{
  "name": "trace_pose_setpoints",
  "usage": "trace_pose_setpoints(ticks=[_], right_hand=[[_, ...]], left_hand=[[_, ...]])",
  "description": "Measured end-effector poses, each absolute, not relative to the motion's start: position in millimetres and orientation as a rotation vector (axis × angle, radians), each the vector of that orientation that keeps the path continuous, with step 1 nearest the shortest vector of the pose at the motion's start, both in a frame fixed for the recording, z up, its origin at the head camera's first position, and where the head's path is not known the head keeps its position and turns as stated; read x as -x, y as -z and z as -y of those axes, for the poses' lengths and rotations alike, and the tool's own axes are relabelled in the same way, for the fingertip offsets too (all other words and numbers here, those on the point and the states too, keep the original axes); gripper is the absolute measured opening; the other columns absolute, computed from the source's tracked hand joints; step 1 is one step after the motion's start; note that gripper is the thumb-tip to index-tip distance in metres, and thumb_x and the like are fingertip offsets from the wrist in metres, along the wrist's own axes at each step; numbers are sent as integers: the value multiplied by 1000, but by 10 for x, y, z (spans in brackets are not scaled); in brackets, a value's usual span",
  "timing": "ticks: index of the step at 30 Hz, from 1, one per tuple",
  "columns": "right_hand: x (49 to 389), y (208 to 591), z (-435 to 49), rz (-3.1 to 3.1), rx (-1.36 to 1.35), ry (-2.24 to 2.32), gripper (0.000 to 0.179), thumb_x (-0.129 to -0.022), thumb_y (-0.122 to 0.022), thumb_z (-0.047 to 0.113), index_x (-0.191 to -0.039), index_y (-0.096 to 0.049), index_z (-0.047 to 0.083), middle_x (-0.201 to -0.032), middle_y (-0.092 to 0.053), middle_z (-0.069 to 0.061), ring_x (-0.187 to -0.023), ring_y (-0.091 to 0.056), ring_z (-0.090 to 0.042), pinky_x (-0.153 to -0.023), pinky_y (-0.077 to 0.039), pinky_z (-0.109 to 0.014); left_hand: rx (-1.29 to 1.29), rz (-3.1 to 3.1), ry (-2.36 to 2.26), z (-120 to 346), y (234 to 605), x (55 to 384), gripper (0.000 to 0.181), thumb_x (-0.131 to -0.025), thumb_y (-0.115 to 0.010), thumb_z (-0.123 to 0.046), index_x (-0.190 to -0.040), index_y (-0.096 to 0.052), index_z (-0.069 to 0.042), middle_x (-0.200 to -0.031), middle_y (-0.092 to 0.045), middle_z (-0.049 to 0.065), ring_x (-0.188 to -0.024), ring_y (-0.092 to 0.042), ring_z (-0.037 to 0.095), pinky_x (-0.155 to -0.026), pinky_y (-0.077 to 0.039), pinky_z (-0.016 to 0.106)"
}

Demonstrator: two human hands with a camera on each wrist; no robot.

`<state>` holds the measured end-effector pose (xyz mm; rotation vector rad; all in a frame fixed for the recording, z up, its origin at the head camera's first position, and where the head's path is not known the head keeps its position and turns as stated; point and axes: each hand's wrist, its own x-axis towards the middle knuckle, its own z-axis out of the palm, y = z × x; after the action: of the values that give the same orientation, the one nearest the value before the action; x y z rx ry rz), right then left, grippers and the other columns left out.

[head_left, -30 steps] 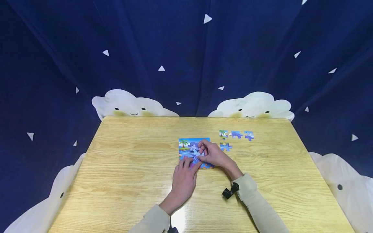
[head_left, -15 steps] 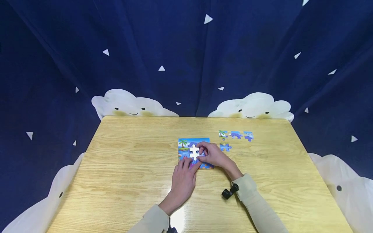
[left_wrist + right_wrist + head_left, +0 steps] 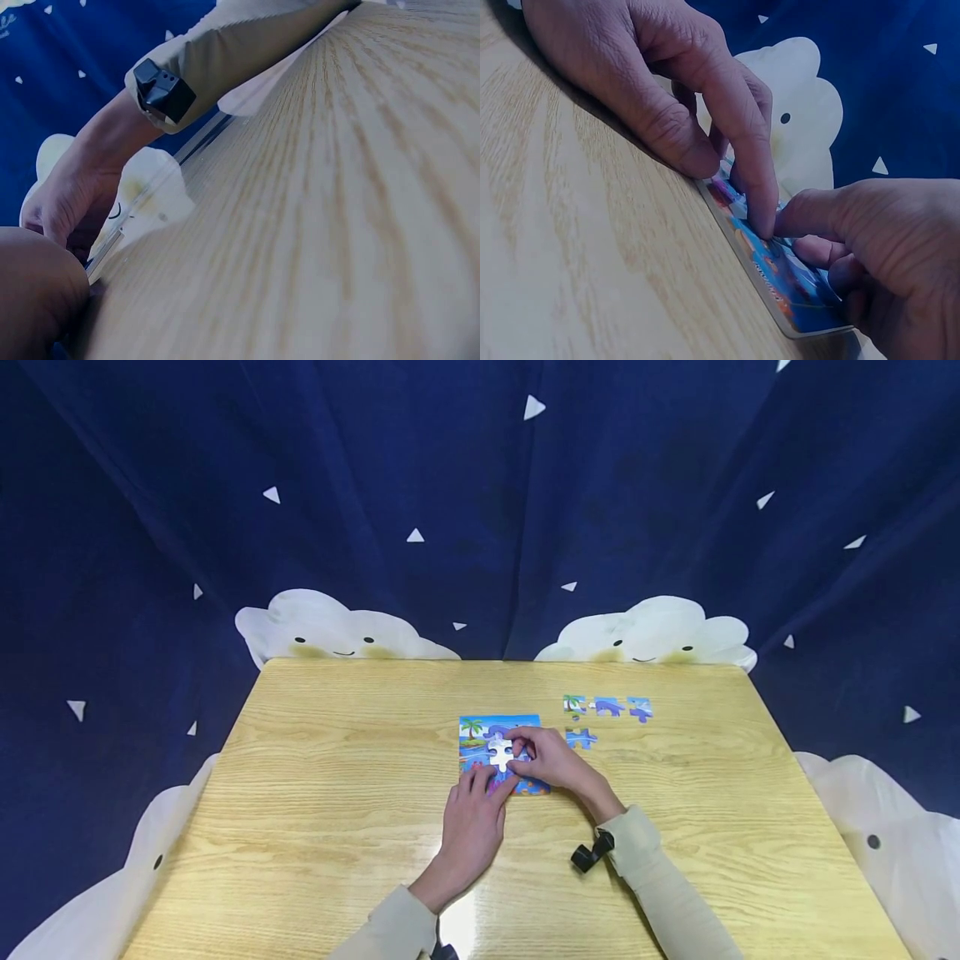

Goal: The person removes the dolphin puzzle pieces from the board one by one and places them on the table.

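Note:
A jigsaw puzzle (image 3: 472, 739) with a sea picture and palm tree lies flat at mid-table. In its middle is a puzzle piece (image 3: 501, 755), its lower part whitish, its top showing the picture. My right hand (image 3: 553, 758) has curled fingers, index and thumb pinching the right side of this piece. My left hand (image 3: 472, 822) rests fingertips on the puzzle's front part, not gripping. In the right wrist view, the left hand (image 3: 705, 97) touches the puzzle (image 3: 780, 289) close to the thumb of the right hand (image 3: 900, 255). The left wrist view hides the puzzle behind the hands.
Loose puzzle pieces lie to the right of the puzzle: one with a palm tree (image 3: 573, 705), one purple (image 3: 608, 707), one at the far right (image 3: 641, 708) and one nearer (image 3: 581, 739). A dark blue curtain (image 3: 480, 510) stands behind the wooden table (image 3: 337, 760).
The middle piece went from showing its picture to all whitish, then partly pictured again at the top. Both hands stay almost where they were.

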<state>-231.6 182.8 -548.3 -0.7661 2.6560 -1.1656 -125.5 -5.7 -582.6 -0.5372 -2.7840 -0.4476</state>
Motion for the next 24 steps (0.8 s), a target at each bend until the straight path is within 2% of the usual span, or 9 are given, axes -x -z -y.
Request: trace_pose_setpoints(ticks=[17, 24], right_hand=[[2317, 5499, -1835, -2658, 797, 1237, 45, -83, -86, 10, -123, -68, 5, -90, -70, -4, -66, -50, -7, -60, -41, -22], [2319, 5498, -1823, -2659, 768, 1223, 44, -83, -86, 13, -122, -70, 2, -89, -71, -1, -63, -48, -4, -59, -40, -21]], left_hand=[[541, 2783, 463, 53, 5806, 1250, 48, -100, -63, -19, -144, -62, -37, -140, -54, 4, -133, -47, 30, -92, -47, 42], [537, 2777, 458, 53, 5808, 1255, 48, -99, -63, -19, -144, -62, -38, -139, -54, 4, -130, -48, 30, -90, -47, 41]])
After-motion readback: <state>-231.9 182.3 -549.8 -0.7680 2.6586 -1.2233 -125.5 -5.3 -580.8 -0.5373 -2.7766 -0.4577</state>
